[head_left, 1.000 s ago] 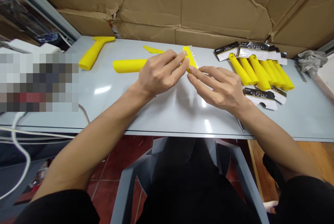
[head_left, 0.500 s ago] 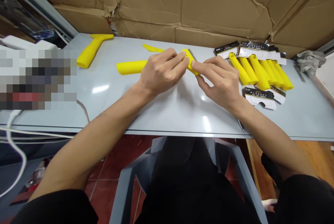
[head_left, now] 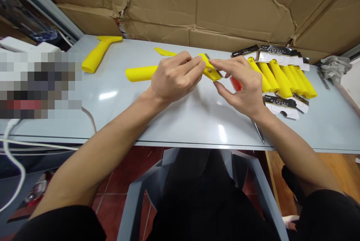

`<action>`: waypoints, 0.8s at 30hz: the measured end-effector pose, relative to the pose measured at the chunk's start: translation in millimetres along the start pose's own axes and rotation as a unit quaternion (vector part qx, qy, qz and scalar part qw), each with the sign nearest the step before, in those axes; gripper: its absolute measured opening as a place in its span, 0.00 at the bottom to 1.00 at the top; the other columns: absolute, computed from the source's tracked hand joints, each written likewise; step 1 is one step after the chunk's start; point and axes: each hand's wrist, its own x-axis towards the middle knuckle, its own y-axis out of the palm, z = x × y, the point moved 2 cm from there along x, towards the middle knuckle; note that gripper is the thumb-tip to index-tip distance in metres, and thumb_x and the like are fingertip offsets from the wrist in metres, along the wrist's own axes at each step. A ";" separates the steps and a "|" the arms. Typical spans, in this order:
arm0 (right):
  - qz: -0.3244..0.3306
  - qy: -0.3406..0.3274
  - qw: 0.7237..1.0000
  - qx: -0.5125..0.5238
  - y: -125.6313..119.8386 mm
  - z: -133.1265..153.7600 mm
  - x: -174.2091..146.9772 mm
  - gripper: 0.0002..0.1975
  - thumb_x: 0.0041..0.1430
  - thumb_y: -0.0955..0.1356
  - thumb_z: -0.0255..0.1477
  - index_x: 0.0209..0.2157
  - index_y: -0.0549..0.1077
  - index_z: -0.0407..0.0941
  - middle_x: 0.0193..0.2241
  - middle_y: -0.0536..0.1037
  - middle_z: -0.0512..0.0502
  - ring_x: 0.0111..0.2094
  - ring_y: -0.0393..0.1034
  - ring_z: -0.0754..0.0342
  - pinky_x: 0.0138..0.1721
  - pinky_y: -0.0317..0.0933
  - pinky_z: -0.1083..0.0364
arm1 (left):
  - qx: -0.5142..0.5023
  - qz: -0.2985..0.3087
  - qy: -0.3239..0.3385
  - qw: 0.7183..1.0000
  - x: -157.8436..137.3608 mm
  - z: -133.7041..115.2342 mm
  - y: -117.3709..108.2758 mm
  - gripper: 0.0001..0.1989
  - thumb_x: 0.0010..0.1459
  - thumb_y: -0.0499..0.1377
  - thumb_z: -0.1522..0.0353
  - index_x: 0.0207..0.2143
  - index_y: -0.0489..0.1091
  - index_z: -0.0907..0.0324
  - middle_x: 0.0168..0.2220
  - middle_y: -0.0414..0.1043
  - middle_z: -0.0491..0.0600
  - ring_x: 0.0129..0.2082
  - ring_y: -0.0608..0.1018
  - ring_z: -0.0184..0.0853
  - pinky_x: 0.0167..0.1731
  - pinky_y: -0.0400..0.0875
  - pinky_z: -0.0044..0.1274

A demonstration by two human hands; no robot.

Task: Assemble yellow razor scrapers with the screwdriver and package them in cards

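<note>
My left hand (head_left: pixel 180 74) is closed around a yellow scraper (head_left: pixel 210 73), its fingers wrapped over the neck and the handle sticking out to the left. The scraper's head, with a thin metal blade along its edge and a small screw on its face, points right. Beside that head is my right hand (head_left: pixel 243 83), thumb and fingers apart. Its index fingertip meets the blade edge, and its thumb is by the lower corner; whether the thumb touches is unclear. A yellow flat piece (head_left: pixel 164 51) lies behind my left hand, partly hidden.
Several yellow scrapers (head_left: pixel 281 78) with black-and-white cards lie at the right. Loose cards (head_left: pixel 281 106) are in front of them. Another scraper (head_left: pixel 97 53) lies at the back left. A pen (head_left: pixel 259 133), a red item (head_left: pixel 236 83) and a grey cloth (head_left: pixel 334 66) are on the table.
My right hand has shifted slightly right and its fingers have spread off the scraper's face, uncovering the screw. The red item now shows behind it. My left hand keeps its hold.
</note>
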 end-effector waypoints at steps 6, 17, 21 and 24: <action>0.031 0.006 0.999 -0.040 4.3 -7.7 -3.3 0.20 0.72 0.66 0.37 0.58 0.82 0.46 0.57 0.79 0.44 0.56 0.73 0.59 0.67 0.72 0.48 | 0.063 0.007 0.038 0.997 5.0 -2.7 -3.4 0.09 0.78 0.54 0.74 0.49 0.74 0.55 0.41 0.85 0.46 0.32 0.77 0.33 0.27 0.66 0.30; 0.047 0.023 0.998 -0.024 2.4 1.5 0.3 0.21 0.75 0.65 0.43 0.50 0.83 0.43 0.50 0.80 0.43 0.50 0.71 0.63 0.59 0.69 0.55 | -0.071 0.110 -0.053 0.990 -18.1 4.9 15.9 0.17 0.81 0.49 0.68 0.56 0.77 0.55 0.48 0.85 0.57 0.45 0.86 0.45 0.39 0.80 0.37; 0.100 0.122 0.987 0.032 -5.4 -1.9 15.9 0.25 0.75 0.65 0.47 0.42 0.82 0.40 0.45 0.80 0.44 0.42 0.70 0.66 0.47 0.66 0.61 | -0.091 0.115 -0.058 0.987 -23.8 3.7 22.7 0.18 0.81 0.48 0.67 0.59 0.76 0.56 0.56 0.83 0.62 0.50 0.87 0.51 0.41 0.82 0.42; 0.204 0.133 0.969 0.045 -14.2 -9.6 35.1 0.22 0.71 0.70 0.47 0.41 0.83 0.41 0.42 0.79 0.44 0.38 0.67 0.66 0.42 0.64 0.61 | -0.075 0.102 -0.049 0.991 -24.2 2.7 20.2 0.18 0.80 0.49 0.65 0.62 0.75 0.55 0.57 0.82 0.63 0.50 0.87 0.52 0.39 0.83 0.43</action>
